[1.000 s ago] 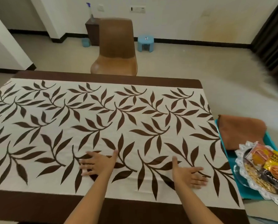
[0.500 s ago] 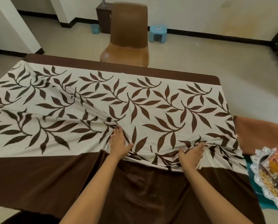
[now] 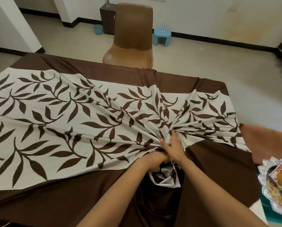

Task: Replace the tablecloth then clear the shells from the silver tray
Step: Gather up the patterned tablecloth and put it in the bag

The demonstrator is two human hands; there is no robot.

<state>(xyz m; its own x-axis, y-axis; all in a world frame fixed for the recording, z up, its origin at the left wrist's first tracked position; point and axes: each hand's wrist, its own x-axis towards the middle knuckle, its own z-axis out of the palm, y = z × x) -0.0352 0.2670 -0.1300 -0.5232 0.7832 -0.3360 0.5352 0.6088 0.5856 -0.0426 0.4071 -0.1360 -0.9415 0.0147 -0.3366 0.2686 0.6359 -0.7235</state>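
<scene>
The step in hand looks like the first one, stripping the old cloth. The leaf-print tablecloth (image 3: 55,120) lies over the table on the near side of the brown chair (image 3: 132,38), and both hands meet at one knot of fabric, nearer the wearer than the chair and a little to its right. The left hand (image 3: 155,161) is clenched round a bunch of cloth that hangs below it in a twisted tail. The right hand (image 3: 173,148) sits just beyond it and touching it, with its fingers dug into the gathers and clutching them.

The cloth is cream with dark brown leaves and a wide plain brown border. Tight pleats fan out from the hands, while the part left of the chair lies almost flat. It looks thin and slippery, so it should slide freely.

The next move probably calls for hauling the bundle toward the wearer and off the edge, taking care that the far corners do not snag. To the right of the chair and much closer to the wearer, the silver tray (image 3: 268,164) is apart from the cloth, with a folded rust-coloured cloth (image 3: 264,136) just beyond it. The tray holds snack packets; I cannot make out any shells, and that part of the job is untouched.
</scene>
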